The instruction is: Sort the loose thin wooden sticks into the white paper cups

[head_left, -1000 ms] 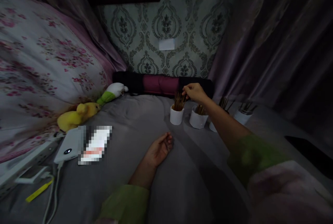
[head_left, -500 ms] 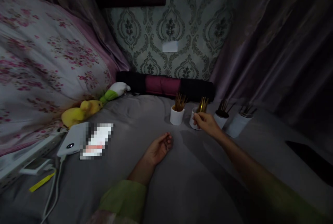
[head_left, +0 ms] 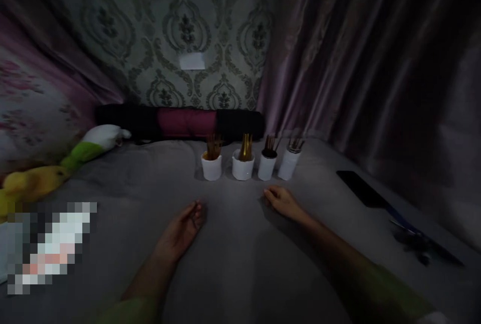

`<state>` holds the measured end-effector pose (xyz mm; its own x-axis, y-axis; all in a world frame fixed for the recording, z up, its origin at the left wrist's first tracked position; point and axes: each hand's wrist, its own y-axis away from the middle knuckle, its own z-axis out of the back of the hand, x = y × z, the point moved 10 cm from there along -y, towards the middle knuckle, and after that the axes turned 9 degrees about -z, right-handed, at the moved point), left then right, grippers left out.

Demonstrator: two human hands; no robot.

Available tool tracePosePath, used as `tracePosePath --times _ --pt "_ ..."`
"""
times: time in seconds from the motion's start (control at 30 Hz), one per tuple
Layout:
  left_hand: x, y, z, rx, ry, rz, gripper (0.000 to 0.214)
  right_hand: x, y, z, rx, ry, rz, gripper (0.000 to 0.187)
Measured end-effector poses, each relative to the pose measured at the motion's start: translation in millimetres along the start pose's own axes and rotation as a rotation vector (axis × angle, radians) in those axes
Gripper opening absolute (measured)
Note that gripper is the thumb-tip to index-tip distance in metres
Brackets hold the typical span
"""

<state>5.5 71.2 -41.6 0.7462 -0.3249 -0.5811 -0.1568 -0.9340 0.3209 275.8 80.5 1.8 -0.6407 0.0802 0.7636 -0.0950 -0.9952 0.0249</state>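
Note:
Four white cups stand in a row on the grey sheet. The leftmost cup (head_left: 212, 169) holds thin brownish-gold sticks (head_left: 214, 147). Shiny golden sticks (head_left: 246, 147) rise from the second cup (head_left: 243, 169). Darker sticks stick up from the third cup (head_left: 266, 168) and the tall fourth cup (head_left: 288, 164). My right hand (head_left: 283, 201) is closed just in front of the third cup, apart from it, with nothing visible in its fingers. Lower left of the cups, my left hand (head_left: 184, 228) rests on the sheet, empty, its fingers loosely half-curled.
A black and maroon roll (head_left: 188, 122) lies along the wall behind the cups. Soft toys (head_left: 35, 183) and a pixelated object (head_left: 56, 244) are at left. On the right lie a dark flat object (head_left: 361, 188) and a small dark item (head_left: 411, 241).
My right hand has come away from the second cup and now sits lower, before the third. The four cups now stand in a more even row. My view has turned right.

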Motion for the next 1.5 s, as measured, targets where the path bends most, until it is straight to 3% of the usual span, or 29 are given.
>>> tracePosePath --times 0.23,0.4,0.57,0.7,0.83,0.97,1.5 --pt "18 7 -13.8 -0.122 -0.018 0.095 0.019 -36 21 57 -0.041 -0.100 -0.131 0.025" --pt "48 11 -58.0 -0.142 -0.012 0.150 0.017 -36 16 100 -0.170 -0.204 -0.110 0.023" --pt "94 17 -107.6 -0.074 0.026 0.268 0.012 -24 6 133 -0.306 -0.272 -0.082 0.024" --pt "124 19 -132.4 -0.055 0.100 0.331 0.010 -9 -4 153 -0.400 -0.267 -0.043 0.025" --pt "149 23 -147.7 -0.016 0.155 0.392 0.011 1 -16 161 -0.451 -0.229 -0.023 0.028" --pt "162 24 -149.7 -0.030 0.170 0.425 0.012 16 -22 165 -0.465 -0.138 -0.030 0.029" --pt "169 -2 -143.6 0.075 0.355 0.366 0.014 24 -36 162 -0.390 0.269 -0.082 0.026"
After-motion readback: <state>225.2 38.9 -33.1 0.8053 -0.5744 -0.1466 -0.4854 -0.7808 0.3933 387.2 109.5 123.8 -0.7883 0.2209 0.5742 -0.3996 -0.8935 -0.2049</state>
